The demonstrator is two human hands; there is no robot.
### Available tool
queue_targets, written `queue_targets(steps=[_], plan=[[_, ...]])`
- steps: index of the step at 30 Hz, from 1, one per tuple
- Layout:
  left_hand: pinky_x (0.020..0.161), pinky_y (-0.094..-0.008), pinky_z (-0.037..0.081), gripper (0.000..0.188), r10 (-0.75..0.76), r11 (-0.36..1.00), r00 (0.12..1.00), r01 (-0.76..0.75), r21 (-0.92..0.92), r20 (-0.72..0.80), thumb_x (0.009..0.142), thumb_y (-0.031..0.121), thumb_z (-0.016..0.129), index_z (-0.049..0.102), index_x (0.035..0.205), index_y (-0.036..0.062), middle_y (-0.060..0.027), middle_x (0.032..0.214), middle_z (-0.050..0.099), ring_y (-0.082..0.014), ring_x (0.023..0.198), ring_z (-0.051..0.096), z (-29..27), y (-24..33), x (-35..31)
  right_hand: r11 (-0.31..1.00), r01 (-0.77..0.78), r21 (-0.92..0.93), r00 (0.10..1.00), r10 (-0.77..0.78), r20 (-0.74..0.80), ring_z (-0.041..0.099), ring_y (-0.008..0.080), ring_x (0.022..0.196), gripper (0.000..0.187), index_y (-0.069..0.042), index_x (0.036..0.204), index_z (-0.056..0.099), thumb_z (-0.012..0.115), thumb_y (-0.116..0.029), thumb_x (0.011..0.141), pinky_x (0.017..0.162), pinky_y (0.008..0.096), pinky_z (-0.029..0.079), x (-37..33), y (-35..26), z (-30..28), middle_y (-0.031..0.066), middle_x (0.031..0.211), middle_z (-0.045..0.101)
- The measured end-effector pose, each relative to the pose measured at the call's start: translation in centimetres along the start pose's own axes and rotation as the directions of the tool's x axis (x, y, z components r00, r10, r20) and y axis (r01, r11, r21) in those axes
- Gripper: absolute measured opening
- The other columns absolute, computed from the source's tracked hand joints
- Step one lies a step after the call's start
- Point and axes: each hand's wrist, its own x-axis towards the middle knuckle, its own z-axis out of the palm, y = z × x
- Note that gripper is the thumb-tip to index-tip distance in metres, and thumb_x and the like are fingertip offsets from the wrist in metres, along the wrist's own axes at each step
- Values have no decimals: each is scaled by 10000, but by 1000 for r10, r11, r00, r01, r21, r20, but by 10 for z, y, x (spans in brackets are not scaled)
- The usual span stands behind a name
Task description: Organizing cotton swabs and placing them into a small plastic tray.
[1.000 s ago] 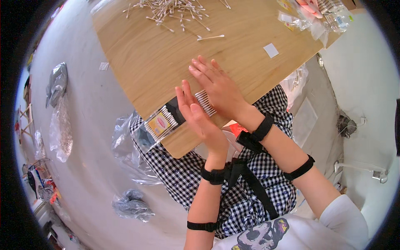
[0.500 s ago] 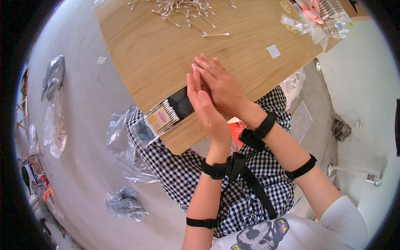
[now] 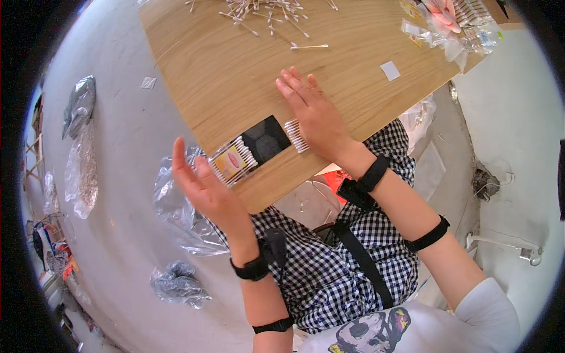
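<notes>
My right hand [image 3: 321,120] rests on edge on the wooden table, its fingers stretched out and side by side. A neat row of cotton swabs [image 3: 296,136] lies against its palm side, partly covered by the hand. My left hand [image 3: 207,191] is in the air off the table's near left corner, fingers apart and nothing in them. Close to its fingertips lies a clear pack of cotton swabs [image 3: 234,161] with a yellow and white label. A black rectangular pad [image 3: 265,140] with a hexagon pattern sits between that pack and the row.
Loose cotton swabs [image 3: 268,12] are scattered over the far part of the wooden table [image 3: 218,76]. A small white square [image 3: 389,71] lies to the right. Packaged swabs and plastic wrapping [image 3: 465,32] fill the far right corner. Clear plastic bags [image 3: 176,285] lie on the floor at left.
My left hand has parted from the right and swung left past the swab pack. This uncovers the black pad and the swab row. My right hand has barely moved.
</notes>
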Motion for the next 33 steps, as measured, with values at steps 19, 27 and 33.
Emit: queue_targets(steps=[19, 27, 33], plan=[[576, -443, 436, 419, -169, 791, 985, 148, 594, -19, 1005, 362, 454, 540, 792, 11, -163, 649, 590, -355, 594, 563, -2, -36, 14, 989, 113, 97, 993, -111, -33, 335, 293, 1399, 477, 18, 1371, 440, 413, -30, 898, 1171, 433, 237, 35, -42, 34, 159, 1448, 430], [610, -427, 437, 452, -210, 815, 978, 183, 549, -13, 1001, 376, 468, 536, 773, -8, -192, 694, 602, -341, 621, 557, -2, -33, 15, 991, 115, 70, 993, -114, -20, 349, 287, 1393, 473, 12, 1366, 448, 423, -40, 896, 1167, 430, 248, 36, -45, 34, 150, 1443, 440], [613, -434, 439, 451, -206, 792, 978, 182, 582, -26, 1001, 380, 463, 550, 782, -4, -196, 699, 607, -351, 632, 568, -2, -30, 15, 989, 131, 62, 991, -128, -39, 365, 284, 1387, 460, 28, 1329, 480, 447, -97, 888, 1164, 426, 246, 36, -55, 37, 178, 1427, 457]])
